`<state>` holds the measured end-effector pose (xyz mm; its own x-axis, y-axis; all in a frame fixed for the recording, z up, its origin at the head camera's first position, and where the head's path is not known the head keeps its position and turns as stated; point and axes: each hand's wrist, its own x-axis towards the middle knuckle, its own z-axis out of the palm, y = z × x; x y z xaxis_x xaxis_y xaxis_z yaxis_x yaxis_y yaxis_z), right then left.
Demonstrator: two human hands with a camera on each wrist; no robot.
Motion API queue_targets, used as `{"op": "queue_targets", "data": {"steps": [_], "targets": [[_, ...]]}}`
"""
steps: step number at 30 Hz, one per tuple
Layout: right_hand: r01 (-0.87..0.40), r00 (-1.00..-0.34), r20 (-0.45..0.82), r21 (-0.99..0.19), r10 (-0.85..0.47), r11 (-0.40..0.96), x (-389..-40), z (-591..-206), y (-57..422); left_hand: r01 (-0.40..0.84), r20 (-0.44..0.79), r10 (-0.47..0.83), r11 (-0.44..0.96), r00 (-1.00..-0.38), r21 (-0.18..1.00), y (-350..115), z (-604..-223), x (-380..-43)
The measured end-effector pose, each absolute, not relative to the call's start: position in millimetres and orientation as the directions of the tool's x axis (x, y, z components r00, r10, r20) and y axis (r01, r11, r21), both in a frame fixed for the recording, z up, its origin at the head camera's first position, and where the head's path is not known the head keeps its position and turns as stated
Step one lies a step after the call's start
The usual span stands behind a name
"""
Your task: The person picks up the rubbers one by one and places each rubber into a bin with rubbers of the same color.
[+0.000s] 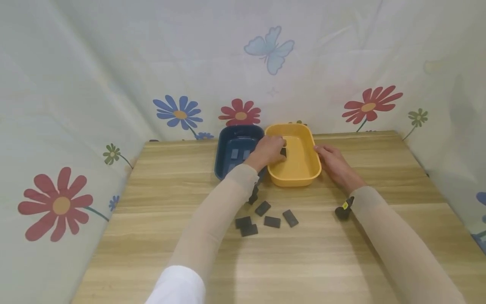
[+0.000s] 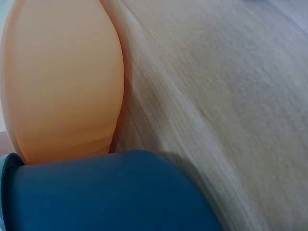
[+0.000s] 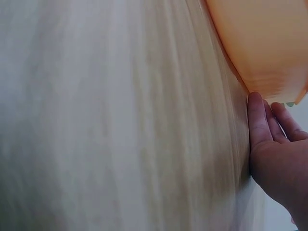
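My left hand pinches a small black block over the left side of the yellow bin. At that bin's right rim, my right hand holds on, one tip overlapping the rim. The right wrist view shows its fingers fairly straight, low against the bin's outer wall. Just left of the yellow bin stands a dark blue bin, with several small flat blocks inside, partly hidden by my left hand and forearm. In the left wrist view, only the outer walls of both bins show.
Several black blocks lie scattered on the wooden table in front of the bins, two of them overlapping. A patterned curtain hangs close behind the bins and along both sides. A black wrist device hangs under the right forearm.
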<state>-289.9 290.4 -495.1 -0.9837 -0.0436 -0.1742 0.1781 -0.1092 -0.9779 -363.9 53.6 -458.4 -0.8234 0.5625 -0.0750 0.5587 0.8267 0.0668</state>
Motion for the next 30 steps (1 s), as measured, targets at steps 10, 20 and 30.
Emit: {"op": "queue_targets", "data": {"steps": [10,20,30], "targets": [[0.183,-0.983,-0.18,-0.972,-0.038,-0.144,-295.7,-489.5,295.0,0.587,0.014,0.599,0.78,-0.801,0.215,54.0,-438.4,-372.1],[0.187,-0.982,-0.184,-0.969,-0.036,-0.158,-295.1,-486.9,295.7,0.639,0.069,0.656,0.698,-0.751,0.323,33.5,-397.5,-339.8],[0.209,-0.978,-0.205,-0.97,-0.041,-0.121,-290.6,-492.6,291.9,0.713,0.055,0.759,0.581,-0.649,0.392,-26.2,-387.5,-256.9]]}}
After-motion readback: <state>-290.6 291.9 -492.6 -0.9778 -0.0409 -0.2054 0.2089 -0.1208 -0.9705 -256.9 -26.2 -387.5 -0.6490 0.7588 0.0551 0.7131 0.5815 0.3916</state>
